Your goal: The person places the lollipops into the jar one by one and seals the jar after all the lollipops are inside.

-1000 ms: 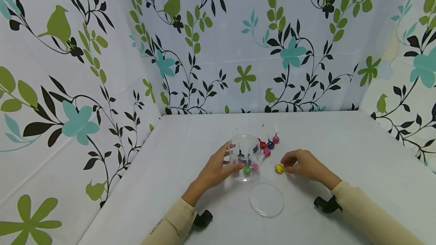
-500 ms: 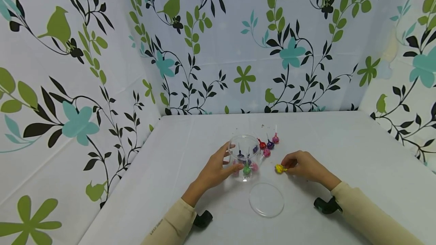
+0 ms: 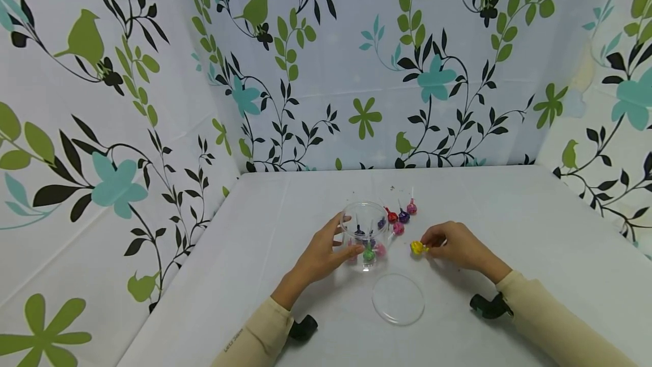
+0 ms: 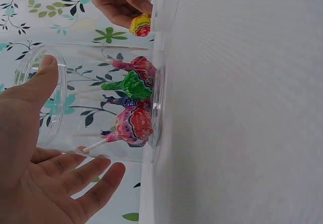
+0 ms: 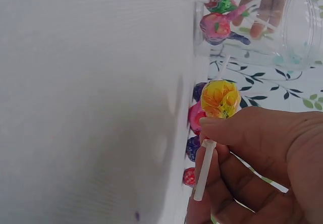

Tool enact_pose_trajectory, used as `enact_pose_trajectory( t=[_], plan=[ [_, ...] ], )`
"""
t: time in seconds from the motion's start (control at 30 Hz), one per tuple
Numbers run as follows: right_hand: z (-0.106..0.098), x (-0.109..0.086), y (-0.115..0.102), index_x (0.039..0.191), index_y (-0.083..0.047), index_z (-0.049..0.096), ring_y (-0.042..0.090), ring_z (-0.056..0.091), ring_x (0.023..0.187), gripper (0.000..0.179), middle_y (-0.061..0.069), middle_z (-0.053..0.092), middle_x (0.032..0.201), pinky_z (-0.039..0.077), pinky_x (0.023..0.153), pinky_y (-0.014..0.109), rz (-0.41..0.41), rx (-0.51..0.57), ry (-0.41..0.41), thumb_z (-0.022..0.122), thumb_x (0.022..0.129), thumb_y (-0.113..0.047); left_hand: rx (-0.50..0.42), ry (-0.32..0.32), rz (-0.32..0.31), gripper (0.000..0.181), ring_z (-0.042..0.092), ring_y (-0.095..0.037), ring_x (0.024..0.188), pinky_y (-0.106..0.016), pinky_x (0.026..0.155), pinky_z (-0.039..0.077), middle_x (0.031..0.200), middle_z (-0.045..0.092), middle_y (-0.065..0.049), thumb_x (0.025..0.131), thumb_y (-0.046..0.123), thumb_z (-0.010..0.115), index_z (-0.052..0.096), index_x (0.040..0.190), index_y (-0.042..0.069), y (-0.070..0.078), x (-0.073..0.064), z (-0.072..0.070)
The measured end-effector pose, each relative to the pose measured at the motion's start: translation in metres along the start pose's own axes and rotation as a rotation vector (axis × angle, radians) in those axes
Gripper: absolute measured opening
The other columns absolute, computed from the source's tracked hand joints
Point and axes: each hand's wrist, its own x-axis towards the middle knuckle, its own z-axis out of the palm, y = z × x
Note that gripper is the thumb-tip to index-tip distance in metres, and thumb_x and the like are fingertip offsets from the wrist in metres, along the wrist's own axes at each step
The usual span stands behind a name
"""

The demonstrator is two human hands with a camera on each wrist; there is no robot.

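Observation:
A clear jar (image 3: 364, 206) stands upright on the white table, holding several wrapped lollipops, among them a green lollipop (image 4: 135, 85) and a pink lollipop (image 4: 133, 125). My left hand (image 3: 320, 252) grips its left side, thumb at the front and fingers round the back. To the right of the jar, my right hand (image 3: 457, 246) pinches a yellow lollipop (image 5: 220, 99) by its stick just below the wrapper. In the right wrist view the white stick (image 5: 204, 171) points away from the candy across the fingers. The lollipop is close over the table.
Beyond the jar, to its right, lie a red lollipop (image 3: 391, 217), a purple lollipop (image 3: 404, 217) and two pink ones, the nearer pink lollipop (image 3: 398, 229) beside the jar. A clear round lid (image 3: 398, 300) lies flat in front. Patterned curtains (image 3: 367, 72) enclose the table's back and sides.
The right hand has lifted slightly, and the yellow lollipop has turned and risen a little with it. The left hand and jar have stayed in place.

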Motion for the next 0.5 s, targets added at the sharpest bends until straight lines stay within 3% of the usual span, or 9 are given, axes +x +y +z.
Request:
enact_pose_trajectory(
  t=[0.5],
  plan=[
    [-0.016, 0.004, -0.012, 0.103, -0.006, 0.078, 0.018, 0.062, 0.084, 0.015, -0.002, 0.072, 0.094, 0.058, 0.072, 0.029, 0.052, -0.017, 0.027, 0.078, 0.090, 0.001, 0.007, 0.002, -0.025, 0.090, 0.053, -0.032, 0.137, -0.042, 0.100, 0.055, 0.156, 0.047, -0.015, 0.095, 0.043, 0.077, 0.028, 0.163, 0.011, 0.000, 0.000, 0.001]
  ],
)
